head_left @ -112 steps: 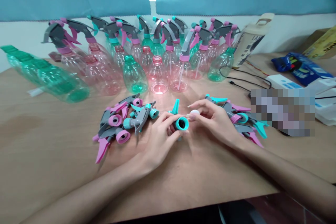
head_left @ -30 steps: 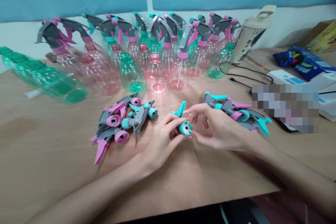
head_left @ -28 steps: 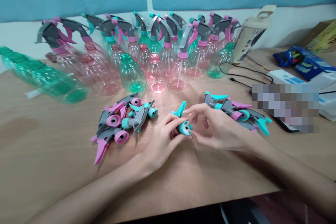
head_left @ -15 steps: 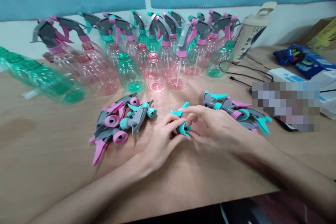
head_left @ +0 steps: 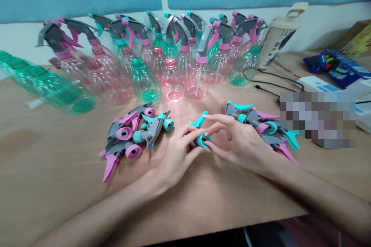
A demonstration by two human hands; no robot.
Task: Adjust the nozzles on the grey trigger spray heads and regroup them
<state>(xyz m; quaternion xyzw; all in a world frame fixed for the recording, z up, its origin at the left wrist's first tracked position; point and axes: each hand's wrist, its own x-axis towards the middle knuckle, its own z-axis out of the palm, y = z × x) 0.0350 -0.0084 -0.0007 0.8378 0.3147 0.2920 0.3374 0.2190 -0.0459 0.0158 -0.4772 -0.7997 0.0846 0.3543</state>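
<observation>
Between my hands is a grey and turquoise trigger spray head (head_left: 203, 139), its collar opening turned toward my right side. My left hand (head_left: 181, 150) is closed around its body, which the fingers partly hide. The thumb and fingertips of my right hand (head_left: 240, 139) pinch at the turquoise collar. The turquoise trigger (head_left: 199, 119) sticks up beyond the fingers. Left of my hands lies a pile of pink-grey and turquoise-grey spray heads (head_left: 124, 134). Another pile of spray heads (head_left: 262, 127) lies just beyond my right hand.
Behind stand rows of pink and green bottles, some topped with spray heads, among them an open pink bottle (head_left: 173, 85) and an open green bottle (head_left: 145, 81). Green bottles (head_left: 58, 88) stand at the left. At the right are a tumbler (head_left: 276, 38), a black cable (head_left: 272, 85) and blue packets (head_left: 339, 65).
My right fingers have shifted slightly around the collar, and the turquoise trigger shows a little more. The left hand keeps its grip. The view has moved slightly.
</observation>
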